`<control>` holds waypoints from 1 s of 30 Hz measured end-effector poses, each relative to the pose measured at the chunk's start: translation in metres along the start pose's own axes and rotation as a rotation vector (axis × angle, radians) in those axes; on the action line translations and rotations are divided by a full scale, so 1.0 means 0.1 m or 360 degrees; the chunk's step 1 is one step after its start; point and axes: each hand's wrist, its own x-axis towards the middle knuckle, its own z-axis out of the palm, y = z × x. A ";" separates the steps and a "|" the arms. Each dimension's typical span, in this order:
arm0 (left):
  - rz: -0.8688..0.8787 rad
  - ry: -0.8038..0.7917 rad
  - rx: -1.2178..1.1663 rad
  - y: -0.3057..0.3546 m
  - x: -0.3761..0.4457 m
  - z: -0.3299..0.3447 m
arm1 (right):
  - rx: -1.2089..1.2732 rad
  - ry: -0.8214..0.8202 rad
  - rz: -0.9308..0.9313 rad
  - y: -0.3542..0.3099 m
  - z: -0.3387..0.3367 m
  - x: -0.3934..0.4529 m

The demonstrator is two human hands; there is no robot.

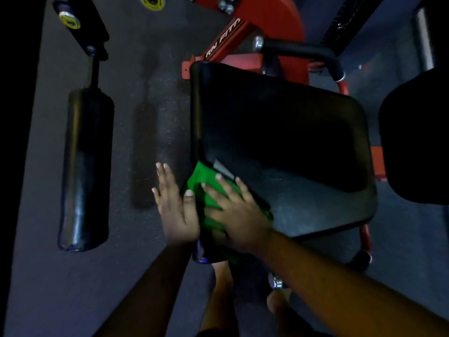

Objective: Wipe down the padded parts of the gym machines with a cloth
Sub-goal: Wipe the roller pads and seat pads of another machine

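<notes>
A green cloth [206, 188] lies over the near left corner of a black padded seat [291, 147] on a red-framed gym machine. My right hand [237, 210] presses flat on the cloth with fingers spread and straight. My left hand [176, 207] is beside it, to the left of the pad's edge, fingers straight; its thumb touches the cloth's left side. Part of the cloth is hidden under my right hand and hangs down below the pad's corner.
A black padded roller [85, 169] on a metal arm hangs at the left above the dark rubber floor [150, 93]. Red machine frame [262, 23] and a black handle [298, 51] stand behind the seat. Another black pad [418, 142] is at the right. My legs show below.
</notes>
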 end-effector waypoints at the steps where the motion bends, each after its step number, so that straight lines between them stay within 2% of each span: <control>1: 0.0058 -0.0071 0.0057 0.02 -0.05 0.01 | -0.0017 -0.0024 -0.0055 0.04 0.05 -0.21; 3: 0.0204 -0.0243 0.0260 0.04 -0.14 0.08 | -0.0036 -0.0044 -0.0044 0.30 0.12 -0.56; 4: 0.0272 -0.0313 0.0382 0.06 -0.17 0.11 | -0.0044 -0.0040 0.0075 0.50 0.17 -0.70; 5: 0.0335 -0.0374 0.0497 0.08 -0.20 0.18 | -0.0071 -0.0003 0.0293 0.75 0.22 -0.84; 7: 0.0430 -0.0473 0.0706 0.11 -0.23 0.30 | -0.0028 0.0064 0.0949 1.30 0.25 -1.09; 9: 0.0466 -0.0517 0.0877 0.14 -0.23 0.36 | 0.0217 0.0138 0.1624 1.57 0.19 -1.14; 10: 0.0463 -0.0528 0.0931 0.15 -0.22 0.40 | 0.0285 0.0156 0.1845 1.56 0.17 -1.08; 11: 0.0459 -0.0537 0.0975 0.15 -0.22 0.40 | 0.0282 0.0175 0.1906 1.43 0.16 -0.96; 12: 0.0464 -0.0541 0.1013 0.16 -0.22 0.40 | 0.0244 0.0198 0.1814 1.23 0.14 -0.83; 15: 0.0492 -0.0560 0.1110 0.15 -0.23 0.39 | 0.0205 0.0195 0.1204 0.52 0.13 -0.52; 18: 0.0496 -0.0621 0.1209 0.16 -0.22 0.39 | 0.0171 0.0133 0.0947 0.57 0.10 -0.55; 20: 0.0483 -0.0658 0.1280 0.18 -0.21 0.38 | 0.0106 0.0107 0.1037 0.84 0.16 -0.76; 24: 0.0474 -0.0672 0.1327 0.20 -0.21 0.40 | 0.0351 0.0084 0.1747 1.22 0.23 -1.50; 27: 0.0476 -0.0654 0.1287 0.17 -0.22 0.42 | 0.0301 0.0017 0.1880 1.49 0.25 -1.67; 30: 0.0500 -0.0608 0.1234 0.15 -0.23 0.42 | 0.0268 0.0081 0.2004 2.03 0.18 -1.32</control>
